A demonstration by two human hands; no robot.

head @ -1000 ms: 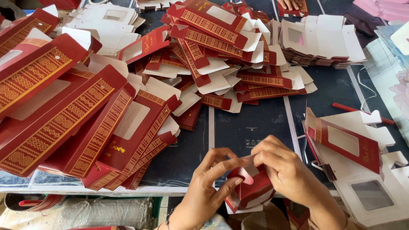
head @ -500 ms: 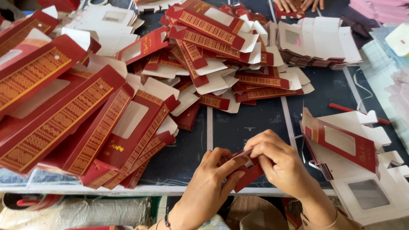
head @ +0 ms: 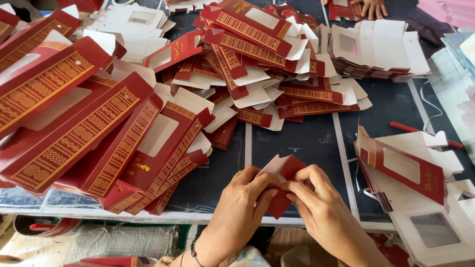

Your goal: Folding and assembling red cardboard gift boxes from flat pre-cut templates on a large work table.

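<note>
My left hand [head: 241, 207] and my right hand [head: 316, 202] both grip one small dark red cardboard box blank [head: 283, 173] with a white inside, held just above the near edge of the dark table [head: 307, 143]. A white flap and a red flap stick up between my fingers. The lower end of the blank points down past the table's edge. To my right lies a stack of flat red window-box blanks [head: 401, 170].
A big heap of long red-and-gold patterned boxes [head: 84, 128] fills the left. More loose red blanks [head: 262, 59] lie in the middle back, a white-side-up stack [head: 376, 49] at back right. A red pen [head: 425, 134] lies right. Another person's hand [head: 368, 7] shows at the top.
The view has shifted forward so my hands sit higher over the table's edge. The blank has been turned and folded, with its white inner flap now showing between my fingers.
</note>
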